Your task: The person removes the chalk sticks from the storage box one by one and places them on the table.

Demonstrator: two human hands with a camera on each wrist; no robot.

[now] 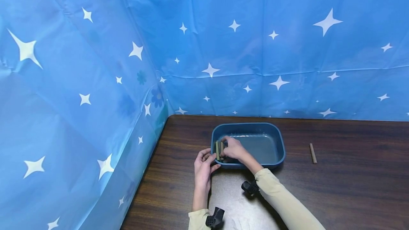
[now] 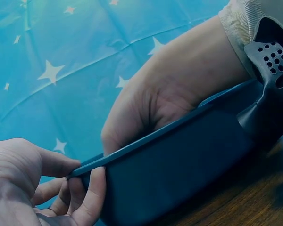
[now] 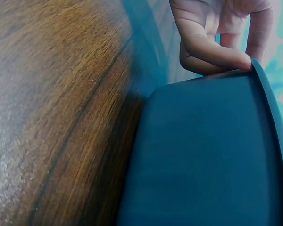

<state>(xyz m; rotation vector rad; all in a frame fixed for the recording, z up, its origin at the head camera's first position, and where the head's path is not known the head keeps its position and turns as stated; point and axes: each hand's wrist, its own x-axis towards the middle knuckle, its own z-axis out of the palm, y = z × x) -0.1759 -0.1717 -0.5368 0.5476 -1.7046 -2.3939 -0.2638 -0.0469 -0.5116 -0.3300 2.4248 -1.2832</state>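
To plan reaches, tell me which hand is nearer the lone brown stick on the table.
Right. The right hand is inside the blue basin, left of the brown stick; the left hand grips the basin's left corner, farther left.

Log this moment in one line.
left hand: grips container rim | right hand: inside container, at sticks | lone stick: on table

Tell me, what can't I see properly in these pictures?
Head view: whether the right hand grips the nearest stick; its fingers cover part of it.
Left wrist view: that hand's fingertips, hidden behind the wall of the blue tub.
Right wrist view: the tub's inside, hidden by its outer wall.
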